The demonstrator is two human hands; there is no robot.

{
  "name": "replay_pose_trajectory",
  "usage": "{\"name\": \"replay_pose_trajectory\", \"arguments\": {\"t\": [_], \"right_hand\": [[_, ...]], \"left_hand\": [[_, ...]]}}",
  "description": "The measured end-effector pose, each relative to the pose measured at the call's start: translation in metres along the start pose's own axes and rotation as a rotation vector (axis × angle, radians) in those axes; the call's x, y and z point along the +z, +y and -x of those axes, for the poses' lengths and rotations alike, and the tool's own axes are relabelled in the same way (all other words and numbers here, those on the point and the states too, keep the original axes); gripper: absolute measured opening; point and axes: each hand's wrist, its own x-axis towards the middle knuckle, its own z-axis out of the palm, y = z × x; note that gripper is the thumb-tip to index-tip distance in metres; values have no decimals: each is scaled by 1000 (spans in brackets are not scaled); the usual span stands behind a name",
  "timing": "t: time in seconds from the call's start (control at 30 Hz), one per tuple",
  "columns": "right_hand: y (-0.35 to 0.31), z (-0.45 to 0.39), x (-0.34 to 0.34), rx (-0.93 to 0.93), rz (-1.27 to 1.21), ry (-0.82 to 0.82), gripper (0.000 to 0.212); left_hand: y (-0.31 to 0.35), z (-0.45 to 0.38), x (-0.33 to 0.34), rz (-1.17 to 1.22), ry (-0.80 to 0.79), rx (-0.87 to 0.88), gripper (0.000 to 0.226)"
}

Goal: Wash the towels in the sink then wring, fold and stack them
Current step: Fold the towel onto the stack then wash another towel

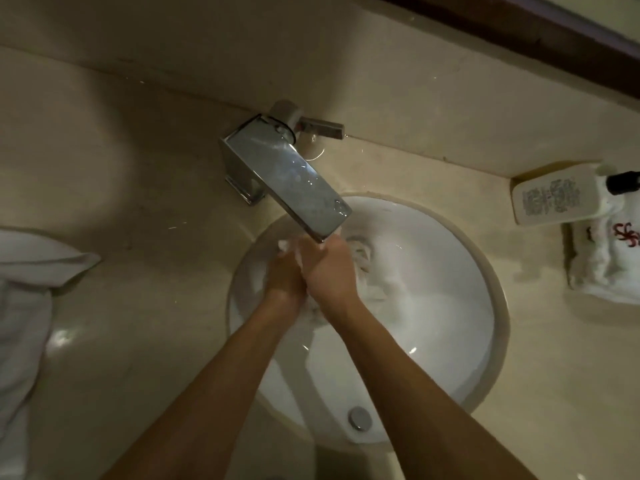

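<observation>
A dimly lit beige stone counter (145, 188) meets a matching backsplash (381, 64) under a dark wooden ledge (540, 32).

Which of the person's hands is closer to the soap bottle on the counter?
The right hand. It grips the wet towel in the sink, on the side toward the bottle; the left hand is beside it, farther away.

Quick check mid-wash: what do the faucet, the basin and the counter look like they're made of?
Faucet: polished metal, probably chrome, judging by mirror-like reflections and water spots. Basin: glossy white, likely glazed ceramic, with bright highlights on its wall. Counter: smooth beige stone or a stone-look surface, faintly veined; which one I cannot tell.
</observation>
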Motion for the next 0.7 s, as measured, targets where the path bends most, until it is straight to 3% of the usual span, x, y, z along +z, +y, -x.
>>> {"name": "replay_pose_trajectory", "arguments": {"t": [0.03,0.13,0.2,0.23,0.3,0.37,0.43,0.5,0.57,0.63,0.7], "right_hand": [[3,-7,-6,20,41,31,47],[21,-28,-22,321,-78,190,26],[38,-38,-21,411,-184,164,35],[38,-33,-21,390,-173,114,40],[34,-11,-23,292,-105,4,30],[48,6,-31,234,-87,26,26],[80,14,-39,447,-160,255,41],[100,21,-44,836,-377,447,63],[103,38,-40,988,-677,280,66],[90,55,-32,977,-994,-62,77],[81,61,-23,900,-1268,-296,79]], "left_hand": [[-7,9,4,-67,6,43,36],[-18,40,22,-288,-24,160,35],[-17,35,26,-281,21,94,28],[-16,25,25,-267,102,66,35],[-13,-1,17,-169,227,0,37],[-14,-8,10,-156,268,3,35],[-23,-7,-1,-214,207,76,34],[-29,5,-15,-82,115,113,21],[-31,26,-21,176,31,67,15],[-39,48,-20,374,-95,19,18],[-47,69,-22,372,-209,96,37]]}}
